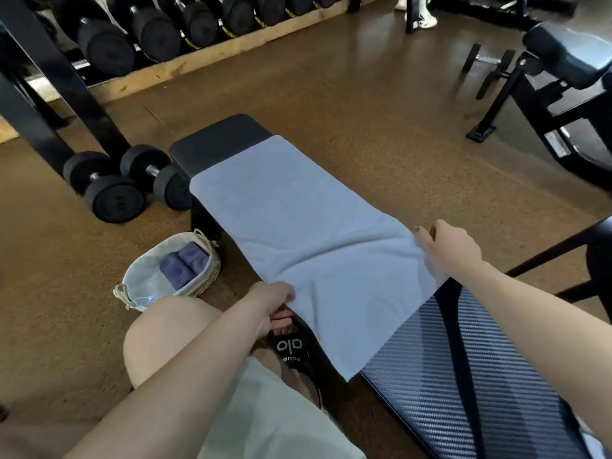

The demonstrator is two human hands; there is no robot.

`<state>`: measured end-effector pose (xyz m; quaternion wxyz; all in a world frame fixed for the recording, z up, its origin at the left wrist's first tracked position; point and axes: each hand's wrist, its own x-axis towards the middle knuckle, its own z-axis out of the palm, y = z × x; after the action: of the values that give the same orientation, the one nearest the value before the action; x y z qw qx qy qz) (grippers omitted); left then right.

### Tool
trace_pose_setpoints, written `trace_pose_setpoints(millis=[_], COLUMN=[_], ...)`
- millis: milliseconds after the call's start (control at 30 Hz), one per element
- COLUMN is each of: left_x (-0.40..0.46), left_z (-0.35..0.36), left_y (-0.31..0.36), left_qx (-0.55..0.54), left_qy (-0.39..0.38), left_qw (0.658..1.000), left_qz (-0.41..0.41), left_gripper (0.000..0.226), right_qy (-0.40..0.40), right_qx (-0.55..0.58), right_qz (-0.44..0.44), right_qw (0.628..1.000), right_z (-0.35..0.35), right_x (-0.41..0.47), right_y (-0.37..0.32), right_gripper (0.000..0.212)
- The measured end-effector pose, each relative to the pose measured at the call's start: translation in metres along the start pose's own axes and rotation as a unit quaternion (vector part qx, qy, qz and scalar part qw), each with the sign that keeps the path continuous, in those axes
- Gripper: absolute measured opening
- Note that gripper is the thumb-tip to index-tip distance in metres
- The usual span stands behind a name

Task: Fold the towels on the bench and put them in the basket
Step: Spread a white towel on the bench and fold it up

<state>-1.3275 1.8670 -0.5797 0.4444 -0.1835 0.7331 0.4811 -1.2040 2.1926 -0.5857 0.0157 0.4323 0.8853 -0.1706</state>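
A light grey-blue towel (298,226) lies spread lengthwise along the black bench (218,140). My left hand (273,301) grips the towel's near left edge, where the cloth hangs over the bench side. My right hand (450,248) pinches the near right edge and lifts it slightly. On the floor left of the bench stands a woven basket (212,270) with a white liner; two folded dark blue towels (185,263) lie inside it.
Two black dumbbells (132,183) rest on the floor left of the bench's far end, and a dumbbell rack (159,31) runs along the back. Another bench machine (563,77) stands at the right. My bare knee (165,342) is between me and the basket.
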Motion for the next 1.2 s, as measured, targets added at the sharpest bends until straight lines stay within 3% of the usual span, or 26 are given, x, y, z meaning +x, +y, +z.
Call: trace_pose_setpoints(millis=[133, 267, 333, 500, 567, 600, 667, 767, 900, 1000, 1100, 1200], left_x=[-0.003, -0.014, -0.017, -0.029, -0.036, -0.040, -0.047, -0.064, -0.077, -0.079, -0.076, -0.073], left_z=[0.003, 0.008, 0.009, 0.014, 0.016, 0.017, 0.019, 0.025, 0.054, 0.078, 0.088, 0.086], left_y=[-0.002, -0.005, -0.005, -0.008, -0.011, -0.012, -0.017, -0.025, -0.043, -0.058, -0.065, -0.067], left_qx=[0.046, 0.082, 0.073, 0.056, 0.096, 0.167, 0.327, 0.427, 0.623, 0.703, 0.711, 0.706], left_qy=[0.014, -0.002, -0.007, -0.020, -0.020, -0.006, 0.064, 0.123, -0.034, -0.069, -0.078, -0.099], left_qw=[0.999, 0.996, 0.997, 0.998, 0.995, 0.986, 0.934, 0.833, 0.653, 0.531, 0.456, 0.424], left_qz=[0.004, 0.014, 0.014, -0.002, 0.000, 0.023, 0.129, 0.330, 0.428, 0.468, 0.530, 0.558], left_gripper=[0.062, 0.097, 0.095, 0.065, 0.074, 0.082, 0.082, 0.059, 0.056, 0.052, 0.030, 0.020], right_qy=[-0.004, -0.074, -0.052, 0.004, 0.011, 0.010, -0.006, -0.002, 0.022, 0.048, 0.080, 0.082], right_qx=[-0.026, -0.111, -0.105, -0.095, -0.101, -0.095, -0.056, 0.026, 0.011, -0.029, -0.067, -0.103], right_qz=[-0.003, 0.034, 0.033, -0.004, -0.008, -0.009, -0.009, -0.013, -0.030, -0.074, -0.099, -0.075], right_qw=[1.000, 0.990, 0.993, 0.995, 0.995, 0.995, 0.998, 1.000, 0.999, 0.996, 0.990, 0.988], right_z=[-0.009, -0.013, -0.011, -0.006, -0.006, -0.005, -0.003, -0.001, 0.001, 0.004, 0.008, 0.009], right_x=[0.000, -0.002, -0.005, -0.018, -0.022, -0.023, -0.026, -0.033, -0.043, -0.051, -0.052, -0.053], right_y=[0.003, 0.008, 0.010, 0.017, 0.022, 0.025, 0.031, 0.035, 0.037, 0.040, 0.043, 0.042], right_gripper=[0.051, 0.063, 0.060, 0.044, 0.040, 0.038, 0.034, 0.031, 0.029, 0.027, 0.025, 0.021])
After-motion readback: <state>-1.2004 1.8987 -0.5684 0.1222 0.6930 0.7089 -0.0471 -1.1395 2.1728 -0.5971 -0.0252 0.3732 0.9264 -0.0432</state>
